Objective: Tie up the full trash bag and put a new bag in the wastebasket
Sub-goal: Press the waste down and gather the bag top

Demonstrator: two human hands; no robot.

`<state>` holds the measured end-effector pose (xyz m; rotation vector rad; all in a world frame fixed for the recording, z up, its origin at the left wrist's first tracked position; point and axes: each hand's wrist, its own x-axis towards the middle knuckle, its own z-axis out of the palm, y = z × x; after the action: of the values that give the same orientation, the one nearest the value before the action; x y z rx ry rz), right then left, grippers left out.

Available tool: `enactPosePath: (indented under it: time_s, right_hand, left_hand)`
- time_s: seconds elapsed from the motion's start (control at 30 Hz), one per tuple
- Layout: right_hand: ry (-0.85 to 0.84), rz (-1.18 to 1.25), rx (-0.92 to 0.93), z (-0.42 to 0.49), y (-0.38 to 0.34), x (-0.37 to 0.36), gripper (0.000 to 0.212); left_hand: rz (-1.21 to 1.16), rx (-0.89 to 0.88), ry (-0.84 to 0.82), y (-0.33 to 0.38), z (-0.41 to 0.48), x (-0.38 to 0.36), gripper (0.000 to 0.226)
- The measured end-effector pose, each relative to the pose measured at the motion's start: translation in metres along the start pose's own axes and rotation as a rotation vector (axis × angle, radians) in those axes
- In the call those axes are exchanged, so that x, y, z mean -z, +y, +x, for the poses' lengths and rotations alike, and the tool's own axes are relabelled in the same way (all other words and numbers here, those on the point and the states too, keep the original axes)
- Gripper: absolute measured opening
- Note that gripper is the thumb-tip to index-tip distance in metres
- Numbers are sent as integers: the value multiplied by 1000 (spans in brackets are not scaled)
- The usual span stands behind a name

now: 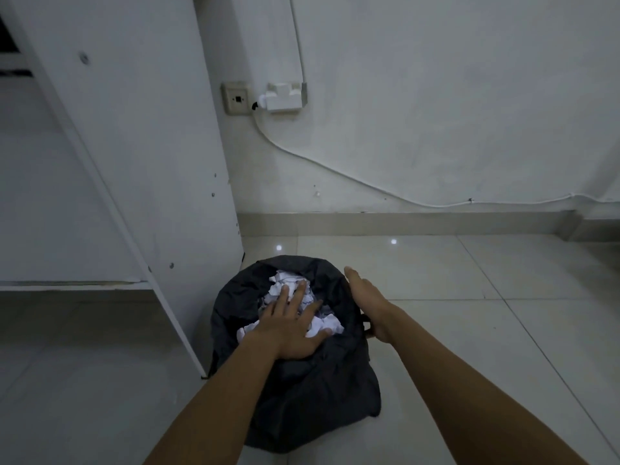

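The full trash bag (295,380) stands on the tiled floor (469,330), mouth open, crumpled paper (278,285) heaped to its brim. The hands are apart: the left hand (292,325) lies flat, fingers spread, on the paper; the right hand (365,297) rests straight-fingered against the bag's right rim. Pressing the paper well down first should free enough slack to gather and knot. Left of the bag, touching or nearly so, a white cabinet panel (151,162) crowds that side. Behind the bag, a wall socket (238,99) and cable (335,169).
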<state>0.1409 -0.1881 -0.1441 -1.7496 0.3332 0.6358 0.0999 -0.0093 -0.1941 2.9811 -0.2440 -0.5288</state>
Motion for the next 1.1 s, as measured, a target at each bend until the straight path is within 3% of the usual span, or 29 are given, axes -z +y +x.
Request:
enactPosePath:
  time_s: [0.1,0.2,0.43,0.73,0.8,0.97,1.1]
  right_hand:
    - [-15,45,-92,0,0,-2,81]
    - [-73,52,-122,8,3,-2,76]
    - [-65,115,-115,23,4,-2,49]
    - [209,191,126,35,9,12,26]
    - [219,170,141,34,10,12,31]
    - [257,117,-52,33,10,11,89]
    - [123,40,-84,26,3,12,70]
  left_hand:
    - [-74,-7,176,4,-6,1,90]
    - [-24,5,373,3,-10,4,108]
    - [-156,-13,126,-1,5,-3,102]
    - [-196,-44,-62,24,6,-13,104]
    - [-195,-46,-83,26,0,-3,105]
    - [51,-120,14,13,-12,29,100]
    - [46,-124,76,16,-21,6,89]
